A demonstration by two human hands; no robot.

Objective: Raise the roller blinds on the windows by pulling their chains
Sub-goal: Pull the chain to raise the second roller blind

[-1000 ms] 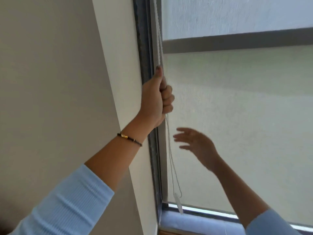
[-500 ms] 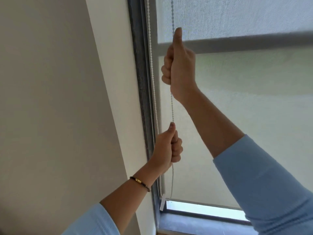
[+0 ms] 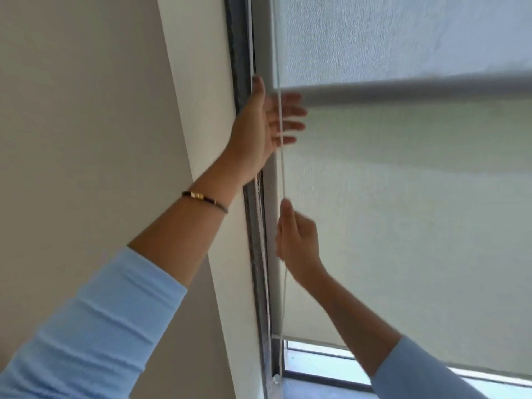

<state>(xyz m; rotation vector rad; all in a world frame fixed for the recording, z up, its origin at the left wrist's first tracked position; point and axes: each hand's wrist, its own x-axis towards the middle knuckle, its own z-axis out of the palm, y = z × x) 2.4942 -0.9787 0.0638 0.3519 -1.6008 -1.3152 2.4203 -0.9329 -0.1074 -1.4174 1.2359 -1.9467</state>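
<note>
Bead chain (image 3: 281,168): thin, light, limp, likely slippery; right hand (image 3: 298,243) pinches it low, left hand (image 3: 266,122) fingers spread wide above; roller blind (image 3: 403,211) barely raised.

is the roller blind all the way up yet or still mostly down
Mostly down. The roller blind covers nearly the whole window; only a narrow strip of bare glass shows beneath its bottom edge.

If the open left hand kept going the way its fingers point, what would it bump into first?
The left hand points rightward with fingers spread. First in line looks to be the thin white bead chain crossing its fingers, then the pale translucent roller blind fabric. Depth is unclear; the chain may already touch them.
</note>
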